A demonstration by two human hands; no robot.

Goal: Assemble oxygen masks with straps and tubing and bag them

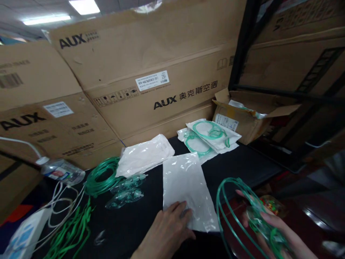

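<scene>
A white flat pouch (185, 180) lies on the black tabletop in front of me. My left hand (171, 228) rests on its lower part, fingers lightly bent and thumb apart, not wrapped around anything. To the right, my right hand (272, 223) is closed around a clear green oxygen mask (260, 219) and its coiled green tubing (229, 201). Loops of the tubing hang down beside the pouch. Parts of the mask are hidden by my fingers, and a green strap shows near the palm.
More white pouches (145, 153) lie behind. Packed tubing sets (212, 135) sit near an open carton (242, 115). At left are a tubing coil (104, 176), clear masks (125, 196), green straps (72, 230), a plastic bottle (63, 172) and a power strip (28, 233). Large cartons (161, 86) wall the back.
</scene>
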